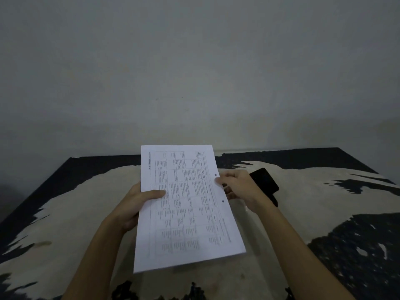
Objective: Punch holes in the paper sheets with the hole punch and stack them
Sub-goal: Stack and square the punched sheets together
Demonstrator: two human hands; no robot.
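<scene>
A white paper sheet [186,208] printed with a table is held tilted above the table, and two punched holes show near its right edge. My left hand [140,202] grips its left edge, thumb on top. My right hand [238,187] pinches the right edge between the two holes. A black hole punch [265,181] lies on the table just behind my right hand, partly hidden by it. A thin second edge under the sheet's lower corner hints at more than one sheet; I cannot tell.
The table [313,202] has a worn top, dark blue with large pale patches. A plain grey wall [194,72] rises right behind its far edge. The table's left edge [32,204] runs diagonally toward me.
</scene>
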